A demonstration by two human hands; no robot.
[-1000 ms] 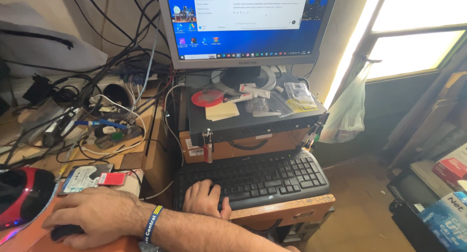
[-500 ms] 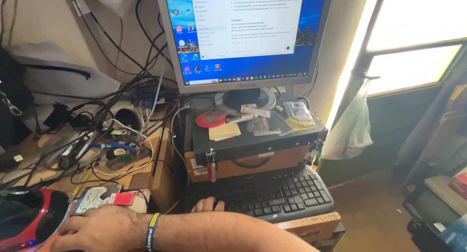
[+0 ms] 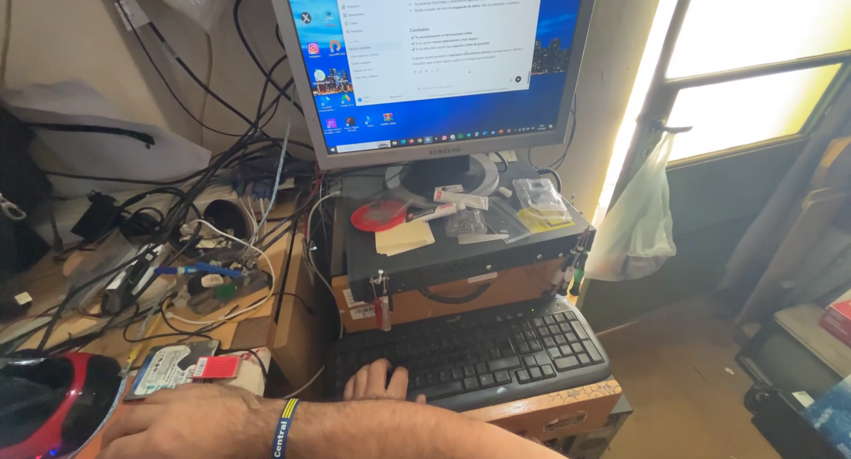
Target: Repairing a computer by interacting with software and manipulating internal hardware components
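The left hand (image 3: 377,384), its grip released, rests fingers flat on the near left edge of the black plastic keyboard (image 3: 470,357), which lies on a wooden box in front of the monitor. The right hand (image 3: 191,428) reaches across to the left beside a bare silver hard drive (image 3: 164,370); whether its grip is clenched I cannot tell.

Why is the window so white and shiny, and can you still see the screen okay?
In the head view, the window is blown out to plain white by daylight, and its glow spills onto the wall beside it; the monitor is bright yet sharp enough to show a page, though its text is too small to read; the keyboard and left hand sit in dimmer, even light.
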